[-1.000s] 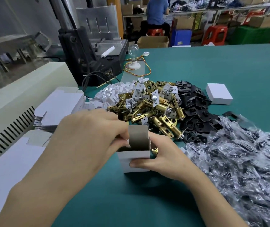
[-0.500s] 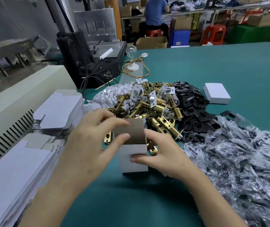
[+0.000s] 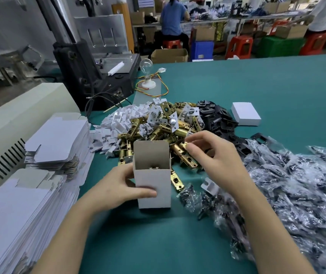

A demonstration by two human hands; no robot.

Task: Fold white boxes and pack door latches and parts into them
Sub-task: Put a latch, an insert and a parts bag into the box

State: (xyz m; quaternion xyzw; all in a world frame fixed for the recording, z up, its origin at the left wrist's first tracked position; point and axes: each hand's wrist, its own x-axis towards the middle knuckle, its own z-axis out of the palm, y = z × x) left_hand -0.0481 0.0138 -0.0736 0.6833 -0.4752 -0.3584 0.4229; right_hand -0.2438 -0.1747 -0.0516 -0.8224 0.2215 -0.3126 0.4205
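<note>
An open white box (image 3: 154, 182) stands upright on the green table, its lid flap raised at the back; a bit of brass shows inside. My left hand (image 3: 118, 186) grips the box from its left, thumb across the front face. My right hand (image 3: 211, 155) is to the right of the box, fingers pinching a brass door latch (image 3: 182, 153) at the near edge of the heap of brass latches (image 3: 158, 129). A closed white box (image 3: 246, 113) lies further back on the right.
Flat box blanks are stacked at the left (image 3: 57, 143) and near left (image 3: 16, 218). White plastic pieces (image 3: 118, 121) and black plates (image 3: 219, 123) flank the latch heap. Clear bags of parts (image 3: 296, 194) cover the right. A cream machine (image 3: 23, 107) and a bulb (image 3: 146, 66) stand behind.
My left hand has left the top flap and now grips the box's side. My right hand has let go of the box and reached back to a latch in the heap.
</note>
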